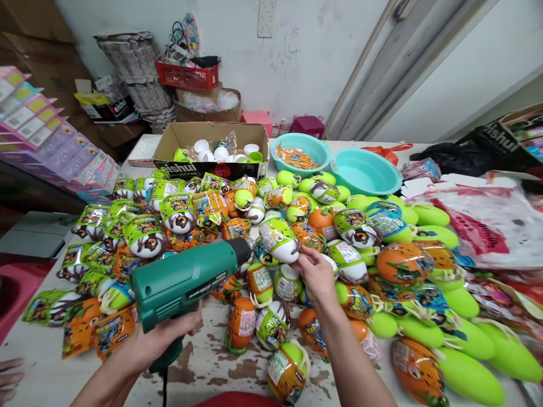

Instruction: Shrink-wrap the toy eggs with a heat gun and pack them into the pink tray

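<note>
My left hand [155,339] is wrapped round the handle of a green heat gun [182,277]. The gun's dark nozzle points right, close beside a white plastic egg in a lime-green printed wrapper [278,240]. With thumb and fingers, my right hand [316,274] grips that egg at its lower right end, above the other eggs. Around both hands lie many more wrapped eggs, such as an orange egg [241,323], a green and white egg [272,325] and an orange egg with a green top [287,373].
Behind the eggs stand an open cardboard box [250,133] with cup-like shells and two turquoise basins [367,178], the left one holding orange wrappers. Lime-green eggs [470,379] crowd the right. Stacked boxes [51,135] stand at left. Another person's hand [9,373] shows at lower left.
</note>
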`<state>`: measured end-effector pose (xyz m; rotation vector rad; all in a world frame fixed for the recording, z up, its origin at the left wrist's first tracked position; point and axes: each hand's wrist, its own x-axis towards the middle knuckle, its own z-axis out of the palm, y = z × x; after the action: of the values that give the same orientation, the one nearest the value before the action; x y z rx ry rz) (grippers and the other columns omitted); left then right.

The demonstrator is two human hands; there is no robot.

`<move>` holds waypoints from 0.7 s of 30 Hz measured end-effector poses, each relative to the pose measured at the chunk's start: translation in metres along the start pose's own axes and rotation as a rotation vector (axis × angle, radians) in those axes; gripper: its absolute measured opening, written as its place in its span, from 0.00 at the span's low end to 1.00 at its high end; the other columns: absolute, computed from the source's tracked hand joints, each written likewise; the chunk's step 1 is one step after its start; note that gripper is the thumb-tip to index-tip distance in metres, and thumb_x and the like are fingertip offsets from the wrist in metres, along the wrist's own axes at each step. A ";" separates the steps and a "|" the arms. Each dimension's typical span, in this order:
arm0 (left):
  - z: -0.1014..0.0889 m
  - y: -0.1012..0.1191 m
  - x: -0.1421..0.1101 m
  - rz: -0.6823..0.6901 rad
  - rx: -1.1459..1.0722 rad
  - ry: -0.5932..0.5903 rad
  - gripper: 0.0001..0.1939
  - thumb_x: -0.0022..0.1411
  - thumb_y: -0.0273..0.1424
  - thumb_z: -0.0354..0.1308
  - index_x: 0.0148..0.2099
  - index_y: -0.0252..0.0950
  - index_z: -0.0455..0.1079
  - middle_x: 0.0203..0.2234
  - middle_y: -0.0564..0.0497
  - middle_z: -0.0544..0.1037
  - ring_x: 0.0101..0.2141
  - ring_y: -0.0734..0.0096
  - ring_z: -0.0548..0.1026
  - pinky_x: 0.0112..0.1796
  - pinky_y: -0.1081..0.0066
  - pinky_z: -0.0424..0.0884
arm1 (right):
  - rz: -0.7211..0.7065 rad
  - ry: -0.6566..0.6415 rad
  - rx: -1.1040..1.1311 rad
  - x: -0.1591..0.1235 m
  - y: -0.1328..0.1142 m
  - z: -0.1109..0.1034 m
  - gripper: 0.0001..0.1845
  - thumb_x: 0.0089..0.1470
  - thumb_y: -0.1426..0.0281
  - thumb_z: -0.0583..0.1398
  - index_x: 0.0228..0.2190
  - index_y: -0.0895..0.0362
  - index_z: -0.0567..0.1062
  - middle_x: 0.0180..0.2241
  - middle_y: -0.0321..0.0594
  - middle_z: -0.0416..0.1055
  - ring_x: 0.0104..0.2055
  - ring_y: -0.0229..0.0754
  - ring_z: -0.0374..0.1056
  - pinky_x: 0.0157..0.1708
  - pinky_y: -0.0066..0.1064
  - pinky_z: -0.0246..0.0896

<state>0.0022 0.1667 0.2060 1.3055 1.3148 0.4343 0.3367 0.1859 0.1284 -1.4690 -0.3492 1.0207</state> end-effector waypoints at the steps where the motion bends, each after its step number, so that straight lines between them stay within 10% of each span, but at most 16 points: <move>1: 0.000 -0.004 -0.007 0.000 0.008 -0.009 0.14 0.57 0.43 0.60 0.29 0.37 0.73 0.23 0.51 0.76 0.27 0.66 0.73 0.34 0.68 0.71 | 0.074 -0.018 0.067 -0.005 0.001 0.000 0.23 0.32 0.66 0.71 0.34 0.58 0.76 0.28 0.37 0.77 0.29 0.42 0.74 0.30 0.33 0.73; 12: 0.011 0.015 -0.020 0.046 -0.068 0.006 0.11 0.55 0.41 0.63 0.31 0.38 0.75 0.27 0.50 0.79 0.31 0.64 0.75 0.38 0.67 0.73 | 0.392 -0.175 0.213 -0.041 0.022 -0.011 0.15 0.34 0.72 0.72 0.28 0.59 0.77 0.28 0.40 0.78 0.30 0.40 0.76 0.28 0.25 0.73; 21: 0.004 0.000 -0.034 -0.035 -0.028 -0.027 0.12 0.48 0.42 0.68 0.30 0.39 0.76 0.26 0.50 0.79 0.30 0.61 0.74 0.36 0.66 0.73 | 0.024 -0.145 -0.024 -0.055 0.024 -0.039 0.21 0.33 0.66 0.72 0.33 0.58 0.79 0.31 0.41 0.79 0.32 0.43 0.74 0.32 0.31 0.71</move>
<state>-0.0042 0.1362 0.2198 1.2597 1.3024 0.4078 0.3259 0.1153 0.1215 -1.4269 -0.4500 1.1493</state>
